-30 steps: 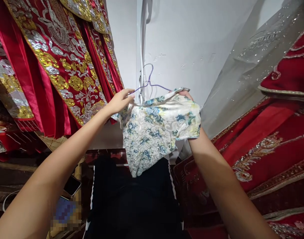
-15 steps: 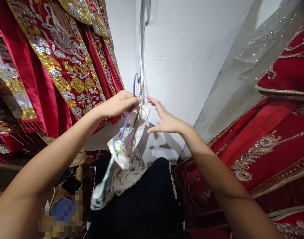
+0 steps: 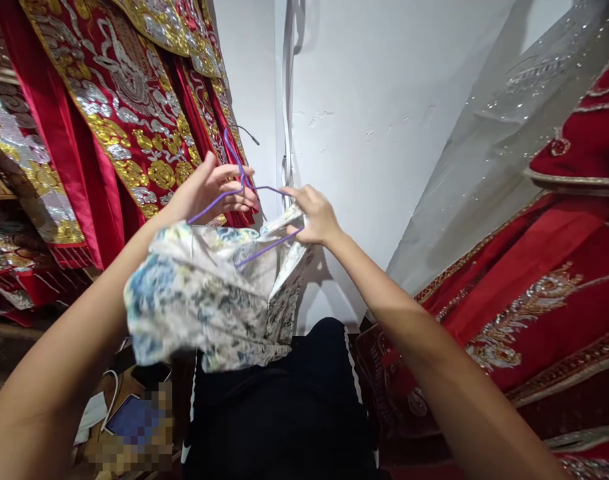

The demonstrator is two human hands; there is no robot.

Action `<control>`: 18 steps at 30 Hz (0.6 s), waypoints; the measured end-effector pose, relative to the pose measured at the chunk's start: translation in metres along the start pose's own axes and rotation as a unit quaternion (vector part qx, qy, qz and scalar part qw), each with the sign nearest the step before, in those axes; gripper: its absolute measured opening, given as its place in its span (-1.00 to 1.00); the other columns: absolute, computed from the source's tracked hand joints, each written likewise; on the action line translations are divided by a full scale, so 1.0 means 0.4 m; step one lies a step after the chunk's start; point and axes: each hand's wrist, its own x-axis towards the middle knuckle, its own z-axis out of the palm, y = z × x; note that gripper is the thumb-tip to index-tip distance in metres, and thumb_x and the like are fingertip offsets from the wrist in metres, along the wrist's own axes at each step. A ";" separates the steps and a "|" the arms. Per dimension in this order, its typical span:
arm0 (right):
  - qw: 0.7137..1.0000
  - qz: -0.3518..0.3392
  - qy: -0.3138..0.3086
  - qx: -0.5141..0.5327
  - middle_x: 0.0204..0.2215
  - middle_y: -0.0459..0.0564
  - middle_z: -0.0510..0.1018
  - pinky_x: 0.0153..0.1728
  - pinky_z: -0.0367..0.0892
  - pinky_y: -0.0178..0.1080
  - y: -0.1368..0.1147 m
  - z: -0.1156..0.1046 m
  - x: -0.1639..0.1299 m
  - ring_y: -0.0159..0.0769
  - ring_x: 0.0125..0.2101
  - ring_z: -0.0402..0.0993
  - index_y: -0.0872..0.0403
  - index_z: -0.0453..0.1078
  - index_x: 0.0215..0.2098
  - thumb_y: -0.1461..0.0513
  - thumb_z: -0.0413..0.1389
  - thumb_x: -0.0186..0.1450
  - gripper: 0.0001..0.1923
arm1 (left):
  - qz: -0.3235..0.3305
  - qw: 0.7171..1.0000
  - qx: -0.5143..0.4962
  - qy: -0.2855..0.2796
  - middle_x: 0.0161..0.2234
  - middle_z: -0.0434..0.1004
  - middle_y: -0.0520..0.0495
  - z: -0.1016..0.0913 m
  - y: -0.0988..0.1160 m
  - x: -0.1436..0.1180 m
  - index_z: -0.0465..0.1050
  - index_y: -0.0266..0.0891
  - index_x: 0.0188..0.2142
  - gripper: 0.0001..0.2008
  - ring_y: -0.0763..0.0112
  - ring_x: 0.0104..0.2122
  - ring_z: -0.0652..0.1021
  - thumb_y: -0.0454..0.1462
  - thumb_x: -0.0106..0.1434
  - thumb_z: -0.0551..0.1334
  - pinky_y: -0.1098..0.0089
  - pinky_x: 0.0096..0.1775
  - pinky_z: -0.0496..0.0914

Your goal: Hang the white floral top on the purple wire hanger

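Observation:
A purple wire hanger (image 3: 262,254) is partly inside a pale floral garment (image 3: 209,300) with blue and yellowish patches. The garment hangs in front of my dark-clothed lap, its left part blurred by motion. My right hand (image 3: 314,217) is closed, thumb and fingers pinching the garment's upper edge together with the right end of the hanger. At the hanger's neck is my left hand (image 3: 217,190), its fingers stretched out and apart behind the purple wire. The thumb points up, and the wire crosses in front of the fingers.
Red gold-and-silver embroidered garments (image 3: 134,120) hang at left. More red beaded garments (image 3: 534,287) and a sheer sparkly cover (image 3: 489,133) are at right. A white strap (image 3: 286,100) runs down the white wall (image 3: 374,80). A phone (image 3: 134,417) lies on a wooden surface at lower left.
The garment has swung round and spread out to the left. My right hand has closed on its edge and the hanger. My left hand has moved left and opened at the hanger's neck.

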 end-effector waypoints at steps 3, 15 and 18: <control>0.996 0.064 0.020 -0.052 -0.13 0.08 0.38 -0.05 0.31 -0.02 0.042 -0.041 0.004 -0.03 -0.16 0.35 -0.05 0.22 0.38 0.13 0.24 0.12 -0.15 | -0.059 0.997 -0.034 0.021 -0.20 0.56 -0.29 -0.063 -0.037 0.004 0.39 -0.36 0.18 -0.16 0.16 -0.15 0.61 0.16 0.44 -0.37 0.04 -0.08 0.50; 0.982 0.158 0.020 -0.102 0.01 0.20 0.38 0.08 0.20 0.24 0.109 -0.111 -0.033 0.20 0.01 0.33 0.03 0.27 0.35 0.13 0.30 0.07 -0.13 | -0.071 0.975 -0.084 0.192 -0.22 0.62 -0.02 -0.048 -0.326 -0.003 0.57 -0.24 -0.16 -0.62 0.38 -0.30 0.55 -0.12 0.06 0.44 0.41 -0.24 0.41; 0.981 0.164 0.016 -0.102 0.07 0.24 0.36 0.11 0.20 0.27 0.084 -0.082 -0.098 0.25 0.07 0.31 0.06 0.24 0.36 0.26 0.24 0.04 -0.11 | -0.057 0.951 -0.171 0.250 -0.15 0.62 -0.01 0.014 -0.368 -0.029 0.56 -0.20 -0.10 -0.57 0.38 -0.22 0.57 -0.18 0.01 0.47 0.43 -0.16 0.42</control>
